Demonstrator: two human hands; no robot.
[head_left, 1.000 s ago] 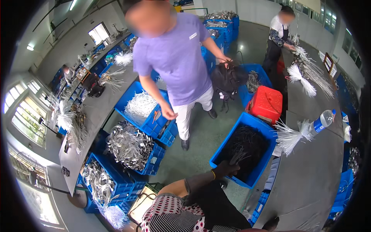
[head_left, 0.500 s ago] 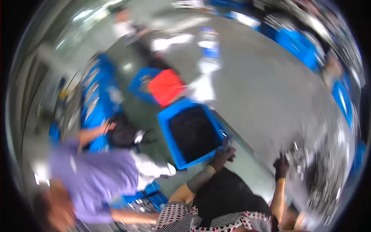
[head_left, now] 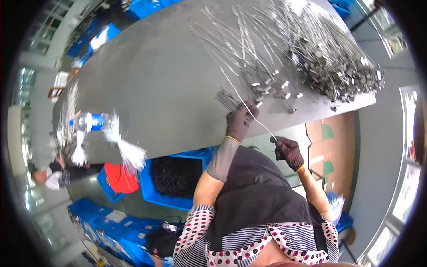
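My left hand [head_left: 242,119], in a grey glove, is closed around a small bunch of thin dark cables [head_left: 227,100] just above the table. Their loose ends fan out beyond the fingers. With dark-gloved fingers pinched together, my right hand [head_left: 287,151] holds the near end of a long white strand [head_left: 235,89] beside the table's near edge. That strand runs past my left hand to the far left; whether the left fingers touch it, I cannot tell. Beyond my left hand lie several loose cables with small white tags [head_left: 265,89].
A big heap of cables with dark connectors [head_left: 333,73] covers the right end of the grey table [head_left: 155,80]. Bundled white strands [head_left: 131,151] and a bottle [head_left: 95,122] are at the left. Below the edge stand a blue crate [head_left: 147,189] of black pieces and a red item [head_left: 121,178].
The view has swung round from the crates and a co-worker to the table. My left hand has left the crate's rim and now holds cables; my right now grips a white strand.
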